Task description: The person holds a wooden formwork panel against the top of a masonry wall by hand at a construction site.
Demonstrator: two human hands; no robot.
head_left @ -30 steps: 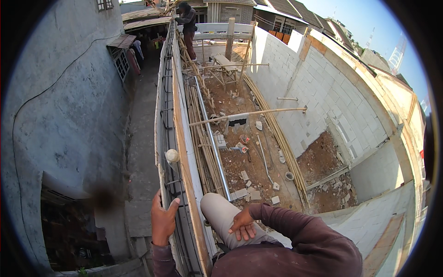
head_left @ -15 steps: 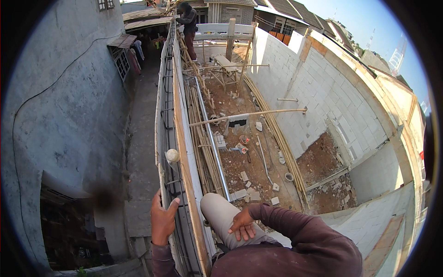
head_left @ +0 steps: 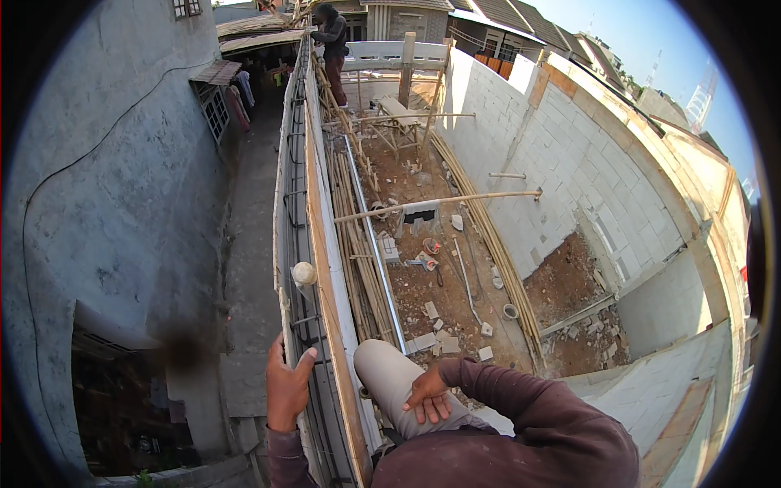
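Observation:
My left hand [head_left: 290, 388] grips the top edge of the outer formwork board [head_left: 282, 305], its thumb raised on the inner side. Between that board and the inner formwork board [head_left: 324, 276] run dark steel rebars [head_left: 319, 355] in a narrow trough. Farther along the trough, a pale rounded object [head_left: 304, 273] sits across the gap; its kind I cannot make out. My right hand [head_left: 428, 396] lies on my light trouser leg [head_left: 382, 376], fingers loosely spread, holding nothing.
Right of the wall, the ground far below holds bamboo poles [head_left: 488, 244], block pieces and a bucket [head_left: 510, 311]. A bamboo pole [head_left: 439, 203] spans across. A co-worker [head_left: 331, 49] stands at the wall's far end. A narrow alley [head_left: 252, 203] drops away on the left.

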